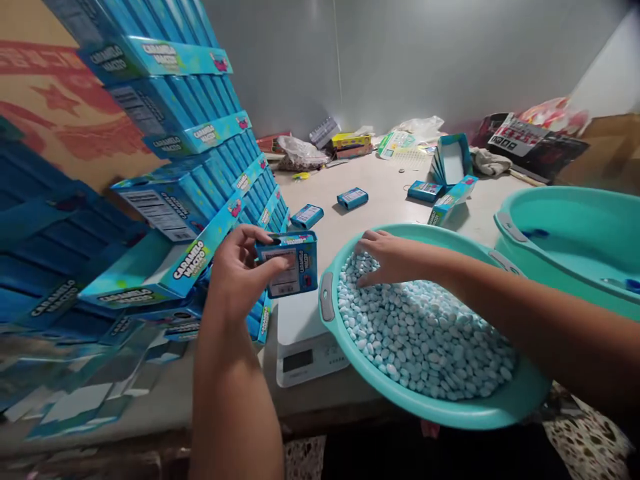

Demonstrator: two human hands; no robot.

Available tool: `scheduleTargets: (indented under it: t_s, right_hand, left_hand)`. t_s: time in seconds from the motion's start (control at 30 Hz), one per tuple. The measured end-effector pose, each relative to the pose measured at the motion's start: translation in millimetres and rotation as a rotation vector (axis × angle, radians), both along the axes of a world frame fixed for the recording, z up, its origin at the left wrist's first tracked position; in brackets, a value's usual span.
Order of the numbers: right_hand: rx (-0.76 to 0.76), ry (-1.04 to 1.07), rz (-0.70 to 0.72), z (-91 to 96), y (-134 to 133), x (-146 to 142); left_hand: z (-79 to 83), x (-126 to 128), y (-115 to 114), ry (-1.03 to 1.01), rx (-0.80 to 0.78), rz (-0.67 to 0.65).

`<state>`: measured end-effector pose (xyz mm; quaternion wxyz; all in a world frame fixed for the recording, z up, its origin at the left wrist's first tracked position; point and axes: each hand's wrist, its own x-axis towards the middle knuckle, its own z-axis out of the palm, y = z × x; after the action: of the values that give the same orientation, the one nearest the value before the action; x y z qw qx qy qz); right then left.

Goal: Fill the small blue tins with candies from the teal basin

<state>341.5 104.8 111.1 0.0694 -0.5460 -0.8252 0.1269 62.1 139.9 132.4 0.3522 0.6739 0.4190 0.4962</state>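
My left hand (243, 267) grips a small blue candy box (300, 267) upright, thumb across its printed face, above a white kitchen scale (305, 353). To its right, my right hand (383, 257) reaches into a turquoise basin (400, 393) of pale blue and white candies (430, 340). Its thumb and fingers are spread apart at the heap's left side, fingertips touching the candies. Whether any candies lie in the palm is hidden. Two more small blue boxes, a nearer box (307, 216) and a farther box (353, 198), lie on the table beyond.
Tall stacks of blue display trays (200, 133) filled with boxes rise on the left. A second turquoise basin (575, 247) stands at the right. Behind the first basin sits an opened display tray (453, 160). Plastic bags (303, 153) and a black package (530, 143) line the back wall.
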Motion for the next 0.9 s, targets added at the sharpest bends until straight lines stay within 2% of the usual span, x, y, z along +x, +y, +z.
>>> scheduleTargets:
  t_s: [0.17,0.23,0.37,0.43,0.6,0.7,0.9]
  right_hand:
    - [-0.116,-0.05,0.063,14.6,0,4]
    - [-0.181,-0.081,0.086,16.0,0,4]
    - [-0.23,-0.085,0.103,9.8,0,3]
    - [-0.209,-0.045,0.102,7.4,0,3]
    - [-0.161,0.027,0.129,11.3,-1,6]
    - [-0.101,0.067,0.141,15.9,-1,9]
    - [-0.013,0.165,-0.001,26.8,-3,14]
  left_hand:
    - [-11.7,-4,-10,0.532,-0.055,0.004]
    - [-14.5,-2,-11,0.668,-0.065,0.01]
    - [-19.0,3,-12,0.552,-0.074,-0.108]
    - [-20.5,5,-13,0.472,0.005,-0.113]
    - [-23.2,10,-13,0.445,0.375,0.122]
    - [-25.9,9,-10,0.4,0.436,0.163]
    - [-28.7,10,-13,0.349,0.504,0.206]
